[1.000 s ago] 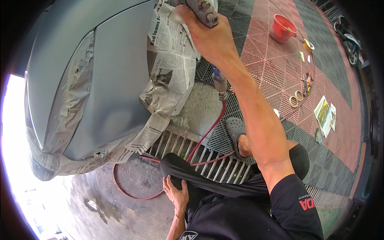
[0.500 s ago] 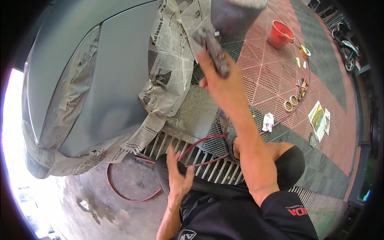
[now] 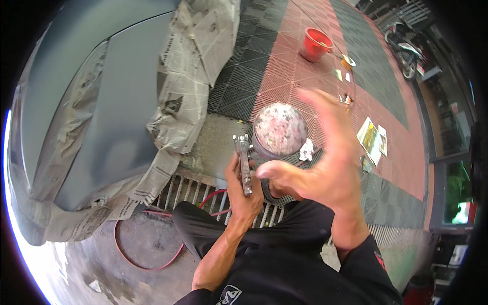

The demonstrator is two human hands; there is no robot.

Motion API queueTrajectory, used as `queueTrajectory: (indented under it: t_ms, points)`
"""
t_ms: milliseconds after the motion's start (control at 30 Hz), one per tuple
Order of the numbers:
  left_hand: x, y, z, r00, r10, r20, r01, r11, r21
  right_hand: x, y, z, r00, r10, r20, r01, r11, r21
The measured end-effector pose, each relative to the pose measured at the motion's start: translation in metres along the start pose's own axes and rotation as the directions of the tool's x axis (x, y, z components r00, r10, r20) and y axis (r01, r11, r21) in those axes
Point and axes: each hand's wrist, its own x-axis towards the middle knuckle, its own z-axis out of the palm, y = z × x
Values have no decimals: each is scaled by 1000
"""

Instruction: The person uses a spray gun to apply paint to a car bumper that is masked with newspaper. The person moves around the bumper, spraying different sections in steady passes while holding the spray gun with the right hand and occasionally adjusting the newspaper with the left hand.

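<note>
My left hand [image 3: 239,203] is closed around a spray gun [image 3: 244,168], whose worn metal body points away from me. On the gun's right side sits its round paint cup [image 3: 280,129], with a top covered in white, pink and dark paint spots. My right hand [image 3: 330,175] is to the right of the cup, fingers and thumb spread wide, holding nothing. Its thumb reaches toward the cup's near edge; whether it touches I cannot tell. To the left stands a grey car body panel [image 3: 124,112], edged with masking newspaper [image 3: 185,96].
A red hose [image 3: 120,249] loops over the concrete and metal grating [image 3: 180,190] by my legs. Across the red and black floor tiles are a red bucket [image 3: 316,46], a tape roll [image 3: 348,62], a crumpled white paper [image 3: 306,150] and printed sheets [image 3: 370,141]. A motorcycle [image 3: 406,53] stands far right.
The spray gun has passed from my right hand to my left and come down nearer to me. My right hand has let go and opened beside the cup. The view has shifted rightward.
</note>
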Motion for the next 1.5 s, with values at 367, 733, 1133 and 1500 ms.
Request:
queueTrajectory:
  t_ms: [367, 733, 1133, 1500]
  points:
    - [-30, 4, -7, 999, 33, 6, -32, 999, -42, -32, 36, 42, 982, -151, 111, 119, 959, 256]
    - [-46, -8, -32, 981, -21, 192, 40, 995, -94, -27, 49, 39, 865, -421, 273, 176, 764, 621]
    - [-65, -22, -27, 997, -18, 77, 22, 998, -51, -16, 49, 11, 962, -206, 180, 54, 791, 610]
    - [-68, -26, -30, 997, -44, 69, 49, 996, -75, -34, 11, 31, 836, -277, 474, 150, 946, 289]
